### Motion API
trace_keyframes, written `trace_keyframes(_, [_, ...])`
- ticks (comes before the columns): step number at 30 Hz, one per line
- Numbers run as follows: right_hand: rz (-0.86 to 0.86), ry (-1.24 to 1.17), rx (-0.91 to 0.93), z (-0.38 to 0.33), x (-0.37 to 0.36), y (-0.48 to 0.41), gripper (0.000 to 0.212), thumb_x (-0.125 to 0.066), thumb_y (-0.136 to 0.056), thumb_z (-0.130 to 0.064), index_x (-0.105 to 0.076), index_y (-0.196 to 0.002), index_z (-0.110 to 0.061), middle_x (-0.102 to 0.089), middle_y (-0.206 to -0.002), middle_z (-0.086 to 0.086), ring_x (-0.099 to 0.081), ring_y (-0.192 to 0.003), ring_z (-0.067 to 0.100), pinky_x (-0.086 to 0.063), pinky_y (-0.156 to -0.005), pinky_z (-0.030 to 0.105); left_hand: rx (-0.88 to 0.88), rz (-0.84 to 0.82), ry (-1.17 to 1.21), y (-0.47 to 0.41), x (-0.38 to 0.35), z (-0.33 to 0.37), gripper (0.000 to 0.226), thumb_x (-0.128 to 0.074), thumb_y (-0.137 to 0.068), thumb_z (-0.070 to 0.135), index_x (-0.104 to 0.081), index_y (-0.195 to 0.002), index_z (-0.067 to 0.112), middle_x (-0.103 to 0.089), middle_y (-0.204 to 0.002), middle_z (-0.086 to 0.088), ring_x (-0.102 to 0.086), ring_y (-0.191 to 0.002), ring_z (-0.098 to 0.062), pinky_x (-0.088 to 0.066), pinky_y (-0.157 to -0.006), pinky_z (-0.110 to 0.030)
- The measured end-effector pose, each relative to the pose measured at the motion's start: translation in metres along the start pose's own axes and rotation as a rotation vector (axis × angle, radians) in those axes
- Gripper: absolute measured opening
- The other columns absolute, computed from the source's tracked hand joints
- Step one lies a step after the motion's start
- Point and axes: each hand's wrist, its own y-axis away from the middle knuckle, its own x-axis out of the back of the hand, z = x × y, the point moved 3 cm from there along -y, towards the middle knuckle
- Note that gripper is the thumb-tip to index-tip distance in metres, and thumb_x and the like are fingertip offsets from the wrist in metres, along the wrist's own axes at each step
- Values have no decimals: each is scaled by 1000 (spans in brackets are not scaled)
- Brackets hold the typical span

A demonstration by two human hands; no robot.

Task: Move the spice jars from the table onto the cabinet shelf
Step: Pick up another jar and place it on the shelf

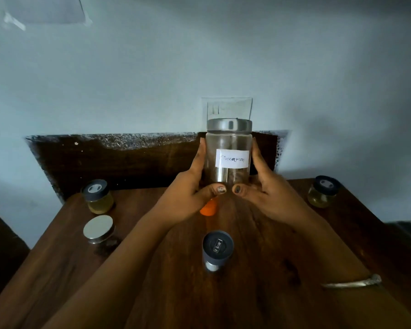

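A tall clear glass jar (228,155) with a steel lid and a white label reading "Cinnamon" is held upright above the far half of the wooden table (259,245). My left hand (188,191) grips its left side and my right hand (266,188) grips its right side, both thumbs under its base. On the table stand a small jar with a dark lid (97,195) at the far left, a steel-lidded jar (99,229) in front of it, a dark-capped jar (216,250) in the middle, and a small dark-lidded jar (323,191) at the far right.
An orange object (209,207) lies on the table, partly hidden under my left hand. A dark wooden backboard (116,162) rises behind the table against the pale blue wall. No cabinet shelf is in view.
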Motion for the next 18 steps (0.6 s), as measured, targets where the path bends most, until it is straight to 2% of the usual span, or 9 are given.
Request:
trace_keyframes(3, [111, 25, 67, -16, 13, -21, 94, -57, -75, -55, 16, -134, -56, -63, -125, -5, -62, -87, -13, -42, -74, -1, -76, 104, -87, -17, 20, 16, 88, -57, -89, 24, 7, -148, 16, -59, -128, -10, -63, -106, -24, -50, -91, -36])
trace_keyframes(5, [197, 41, 113, -30, 23, -38, 95, -59, -75, -52, 14, -136, -54, -67, -119, -5, -59, -85, -18, -39, -73, -5, -120, 190, -157, -30, 35, 26, 82, -57, -90, 24, -1, -148, 16, -63, -123, -13, -65, -102, -25, -52, -88, -40])
trace_keyframes(6, [237, 56, 132, -36, 27, -45, 97, -58, -73, -53, 13, -140, -50, -69, -114, -4, -62, -85, -14, -41, -72, -4, -138, 247, -199, -36, 42, 31, 78, -57, -89, 25, -7, -148, 16, -65, -119, -15, -66, -98, -27, -53, -85, -40])
trace_keyframes(7, [282, 80, 155, -44, 32, -54, 97, -57, -73, -54, 10, -144, -45, -71, -109, -2, -65, -85, -6, -42, -70, -2, -156, 318, -235, -44, 52, 35, 74, -57, -89, 26, -13, -147, 17, -66, -116, -14, -67, -96, -27, -53, -84, -36])
trace_keyframes(9, [383, 111, 202, -58, 42, -72, 92, -60, -78, -49, 0, -148, -40, -71, -109, 1, -66, -86, 4, -41, -64, -3, -186, 456, -272, -59, 69, 45, 65, -58, -89, 26, -26, -145, 18, -67, -117, -9, -66, -100, -21, -47, -83, -15])
trace_keyframes(11, [468, 91, 245, -74, 51, -89, 85, -65, -81, -39, -12, -148, -36, -66, -121, 0, -64, -93, 4, -37, -62, -8, -231, 561, -249, -74, 84, 55, 60, -61, -87, 23, -36, -141, 19, -66, -119, -6, -60, -102, -8, -35, -77, 4])
trace_keyframes(13, [543, 68, 303, -93, 62, -107, 78, -69, -79, -33, -25, -144, -32, -62, -126, -2, -59, -90, -7, -37, -62, -9, -285, 636, -200, -91, 100, 68, 57, -64, -86, 20, -39, -137, 24, -67, -117, -5, -53, -95, 2, -31, -73, 12])
trace_keyframes(16, [666, 44, 392, -121, 81, -131, 64, -73, -77, -30, -43, -134, -25, -66, -120, -2, -49, -83, -24, -35, -61, -10, -368, 720, -145, -118, 125, 85, 60, -68, -82, 15, -42, -134, 27, -67, -110, -9, -59, -91, -4, -39, -76, 4])
trace_keyframes(18, [735, 43, 454, -139, 93, -145, 59, -73, -77, -27, -49, -130, -21, -68, -116, -2, -54, -85, -15, -34, -64, -10, -385, 771, -113, -137, 141, 96, 63, -69, -80, 12, -43, -136, 24, -59, -104, -5, -60, -94, -11, -42, -82, -6])
